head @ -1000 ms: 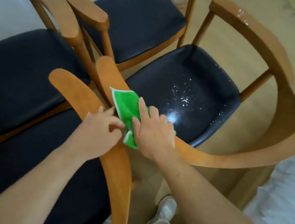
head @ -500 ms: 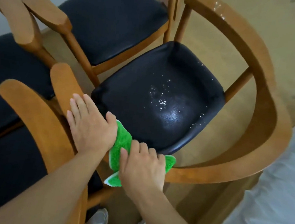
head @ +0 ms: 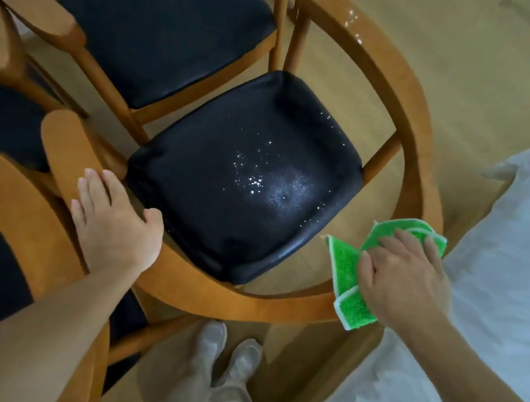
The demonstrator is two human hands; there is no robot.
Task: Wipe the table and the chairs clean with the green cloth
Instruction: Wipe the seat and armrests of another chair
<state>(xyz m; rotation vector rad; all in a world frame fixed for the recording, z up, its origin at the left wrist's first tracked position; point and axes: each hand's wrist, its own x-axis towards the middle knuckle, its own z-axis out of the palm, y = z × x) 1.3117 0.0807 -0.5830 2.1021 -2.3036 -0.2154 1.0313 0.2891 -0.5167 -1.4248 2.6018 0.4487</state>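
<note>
Here the right hand (head: 406, 279) presses the soft, floppy green cloth (head: 348, 272) flat on the chair's curved wooden rail (head: 248, 305), near its right bend. The left hand (head: 116, 223) rests open on the rail's left end.

Soft, even daylight, perhaps from the upper right, pale glare and bright specks on the black seat (head: 246, 180), shiny streak on the curved chair back (head: 404, 94), faint shadows on the floor (head: 494, 60), wide-angle bending at edges, left chairs blurred, overall slightly soft focus
</note>
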